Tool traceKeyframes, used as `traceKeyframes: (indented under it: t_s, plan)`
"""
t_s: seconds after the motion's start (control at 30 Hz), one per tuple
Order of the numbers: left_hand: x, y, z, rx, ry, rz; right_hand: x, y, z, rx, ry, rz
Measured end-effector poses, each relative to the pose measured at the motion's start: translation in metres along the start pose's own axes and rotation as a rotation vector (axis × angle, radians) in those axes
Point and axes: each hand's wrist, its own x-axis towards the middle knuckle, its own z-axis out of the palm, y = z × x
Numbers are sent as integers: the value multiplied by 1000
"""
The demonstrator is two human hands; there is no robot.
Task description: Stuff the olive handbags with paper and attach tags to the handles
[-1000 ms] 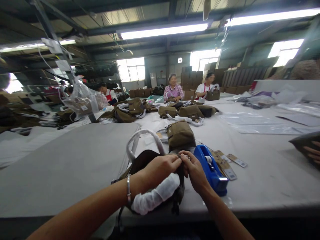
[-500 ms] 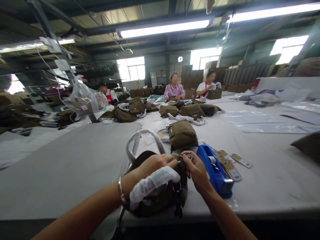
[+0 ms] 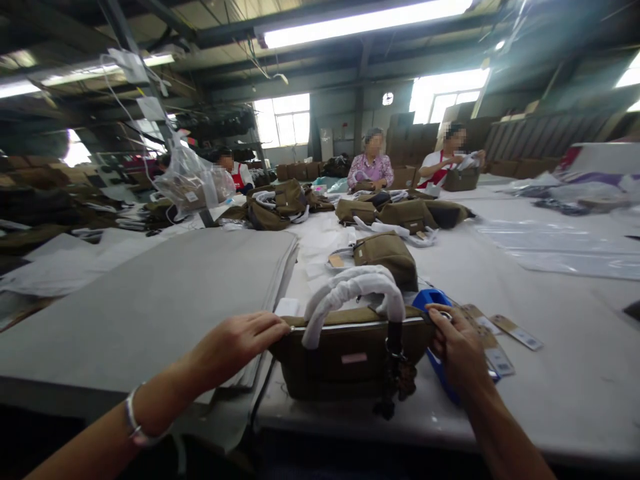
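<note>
An olive-brown handbag (image 3: 345,357) stands upright at the table's near edge, its two handles (image 3: 357,288) wrapped in white paper. My left hand (image 3: 240,340) grips the bag's left end at the top. My right hand (image 3: 457,347) holds the bag's right end, pinching a small metal ring near the zip. A blue tape dispenser (image 3: 434,300) sits just behind my right hand, mostly hidden by it.
A thick stack of grey sheets (image 3: 150,300) lies to the left. Another olive bag (image 3: 387,253) stands behind, with more bags (image 3: 400,215) farther back. Paper tags (image 3: 505,330) lie to the right, clear plastic bags (image 3: 550,247) beyond. Three people work at the far end.
The bag has been turned upright and broadside to me. My hands, earlier together at the zip, have spread to its two ends. The view has shifted right and down.
</note>
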Motion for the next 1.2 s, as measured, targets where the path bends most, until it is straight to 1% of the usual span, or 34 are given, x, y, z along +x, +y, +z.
traceKeyframes:
  t_s: [0.03,0.07,0.17,0.27,0.33,0.4,0.43,0.5,0.53,0.57,0.6,0.63,0.7,0.77,0.83,0.87,0.93,1.0,1.1,1.13,1.2]
  plan:
    - [-9,-4,-2,30,55,-15,0,1,-3,-3,10,-5]
    - [-17,-7,-2,46,85,-37,0,1,-4,-12,11,-13]
    - [-36,-13,6,62,88,-147,-3,3,0,-47,-21,-32]
    - [-43,-13,20,45,84,-294,-7,3,10,-43,-30,-42]
    - [-42,-8,25,4,111,-404,-12,1,12,-78,-41,-54]
    - [-36,2,25,-38,189,-505,-21,-1,9,-183,-40,-115]
    - [-31,10,24,-56,249,-550,-28,-2,7,-259,-12,-179]
    - [-18,29,20,-109,371,-600,-45,-4,4,-424,96,-363]
    - [-10,38,18,-142,417,-602,-54,-4,5,-502,140,-470]
    - [0,47,17,-170,450,-590,-62,-5,9,-567,154,-578]
    - [11,55,17,-185,476,-566,-68,-6,14,-615,133,-677]
    - [21,60,17,-190,497,-537,-72,-7,22,-651,85,-761]
    - [42,66,19,-178,543,-496,-74,-10,39,-687,-25,-867]
    - [59,66,22,-171,568,-494,-68,-14,56,-679,-82,-888]
    - [69,61,25,-167,544,-508,-60,-17,65,-651,-110,-854]
    - [71,58,25,-165,516,-517,-56,-17,67,-643,-130,-820]
    - [71,51,25,-186,444,-540,-51,-17,64,-654,-189,-743]
    - [66,44,24,-246,395,-585,-50,-16,55,-701,-252,-693]
    - [60,37,19,-402,380,-680,-55,-18,41,-770,-337,-665]
    - [59,37,18,-447,385,-704,-57,-20,38,-767,-340,-661]
    - [60,39,17,-496,390,-709,-60,-26,39,-720,-304,-669]
